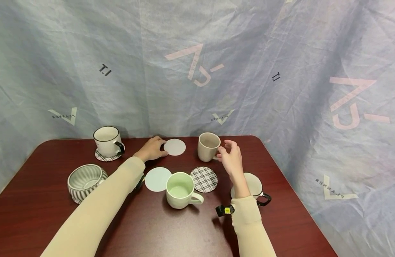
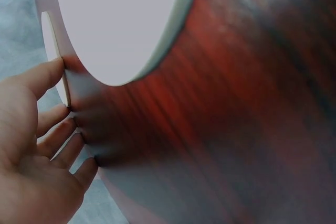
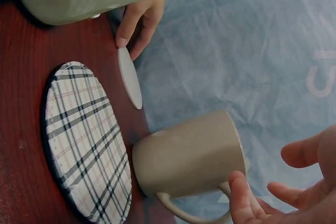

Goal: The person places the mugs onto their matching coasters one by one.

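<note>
My left hand (image 1: 152, 149) is at the left edge of a round white coaster (image 1: 174, 147) at the back of the table. Its thumb and index fingertip touch the coaster's rim, while the other fingertips rest on the tabletop in the left wrist view. To the right stands an upright beige mug (image 1: 208, 147). Beside its handle my right hand (image 1: 231, 159) hovers, fingers loosely bent and apart, holding nothing. In the right wrist view those fingertips are close to the handle (image 3: 191, 216); whether one touches the mug, I cannot tell.
A green mug (image 1: 179, 194) stands front centre, between a pale blue coaster (image 1: 156, 179) and a plaid coaster (image 1: 204, 179). A white mug (image 1: 106, 141) on a plaid coaster and a striped cup (image 1: 85, 182) are left. Another white mug (image 1: 253, 184) is partly behind the right forearm. Cloth (image 1: 172, 71) hangs behind.
</note>
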Demonstrator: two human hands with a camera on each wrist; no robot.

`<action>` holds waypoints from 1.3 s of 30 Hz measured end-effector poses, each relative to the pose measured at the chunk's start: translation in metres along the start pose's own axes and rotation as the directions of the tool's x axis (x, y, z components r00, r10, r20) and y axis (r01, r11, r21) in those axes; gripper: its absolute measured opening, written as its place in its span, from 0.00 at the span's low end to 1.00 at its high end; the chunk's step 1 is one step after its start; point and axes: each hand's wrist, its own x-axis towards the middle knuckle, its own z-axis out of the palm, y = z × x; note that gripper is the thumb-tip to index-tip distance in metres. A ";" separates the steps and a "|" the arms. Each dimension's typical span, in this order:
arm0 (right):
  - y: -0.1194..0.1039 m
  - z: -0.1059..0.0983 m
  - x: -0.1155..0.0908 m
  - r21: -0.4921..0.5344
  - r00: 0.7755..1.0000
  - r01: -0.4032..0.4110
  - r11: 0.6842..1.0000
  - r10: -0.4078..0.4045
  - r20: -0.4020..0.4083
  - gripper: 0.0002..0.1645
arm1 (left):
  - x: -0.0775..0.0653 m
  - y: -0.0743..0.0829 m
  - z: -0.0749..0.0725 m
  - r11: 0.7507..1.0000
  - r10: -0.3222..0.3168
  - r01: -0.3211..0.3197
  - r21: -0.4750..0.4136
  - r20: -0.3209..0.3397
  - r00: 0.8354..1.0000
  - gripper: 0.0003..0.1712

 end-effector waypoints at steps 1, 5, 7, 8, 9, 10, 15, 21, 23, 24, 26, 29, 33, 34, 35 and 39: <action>0.002 0.001 0.000 0.004 1.000 -0.006 1.000 0.006 0.000 0.30 | 0.000 0.000 0.000 1.000 -0.004 0.004 -0.003 0.003 1.000 0.37; 0.009 0.004 0.002 0.014 1.000 -0.025 1.000 0.025 0.005 0.32 | -0.001 0.001 0.000 1.000 -0.008 0.008 -0.001 0.007 1.000 0.37; 0.011 0.005 0.003 0.020 0.999 -0.033 0.999 0.033 0.007 0.33 | -0.002 0.002 0.000 1.000 -0.006 0.006 0.004 0.007 1.000 0.37; 0.012 0.006 0.003 0.024 0.999 -0.037 0.999 0.037 0.003 0.33 | -0.002 0.002 0.000 1.000 -0.005 0.004 0.007 0.004 1.000 0.37; 0.013 0.007 0.003 0.027 0.999 -0.041 0.999 0.041 -0.002 0.33 | -0.002 0.002 0.000 1.000 -0.007 0.007 0.005 0.005 1.000 0.37; 0.014 0.008 0.003 0.039 0.999 -0.045 0.998 0.045 -0.010 0.33 | -0.002 0.002 0.000 1.000 -0.006 0.006 0.006 0.003 1.000 0.37; 0.018 0.015 0.003 0.098 0.997 -0.069 0.993 0.072 -0.033 0.34 | -0.001 0.004 0.000 1.000 -0.011 0.011 0.011 0.002 1.000 0.37; 0.020 0.026 0.000 0.155 0.994 -0.099 0.983 0.105 -0.028 0.34 | 0.000 0.003 0.003 1.000 -0.013 0.013 0.019 0.008 1.000 0.37; 0.022 0.028 0.000 0.161 0.993 -0.104 0.981 0.112 -0.042 0.34 | 0.000 0.003 0.003 1.000 -0.014 0.014 0.014 0.010 1.000 0.37; 0.023 0.029 0.000 0.166 0.992 -0.104 0.981 0.113 -0.048 0.33 | 0.001 0.003 0.004 1.000 -0.013 0.013 0.014 0.010 1.000 0.37; 0.025 0.031 0.000 0.183 0.991 -0.106 0.977 0.119 -0.060 0.32 | 0.001 0.003 0.003 1.000 -0.015 0.015 0.013 0.008 1.000 0.37; 0.029 0.034 0.002 0.212 0.989 -0.107 0.971 0.126 -0.080 0.31 | 0.001 0.002 0.002 1.000 -0.017 0.017 0.013 0.001 1.000 0.37; 0.034 0.036 0.005 0.250 0.981 -0.120 0.961 0.154 -0.122 0.28 | 0.000 0.003 0.001 1.000 -0.012 0.012 0.005 -0.001 1.000 0.37; 0.035 0.036 0.005 0.255 0.978 -0.124 0.959 0.162 -0.131 0.28 | 0.000 0.003 0.000 1.000 -0.012 0.012 0.005 0.000 1.000 0.37; 0.036 0.036 0.006 0.259 0.976 -0.129 0.957 0.169 -0.138 0.27 | -0.001 0.003 0.000 1.000 -0.011 0.011 0.005 0.001 1.000 0.36; 0.041 0.038 0.008 0.268 0.973 -0.124 0.955 0.170 -0.156 0.25 | 0.000 0.003 0.000 1.000 -0.014 0.014 0.005 -0.002 1.000 0.37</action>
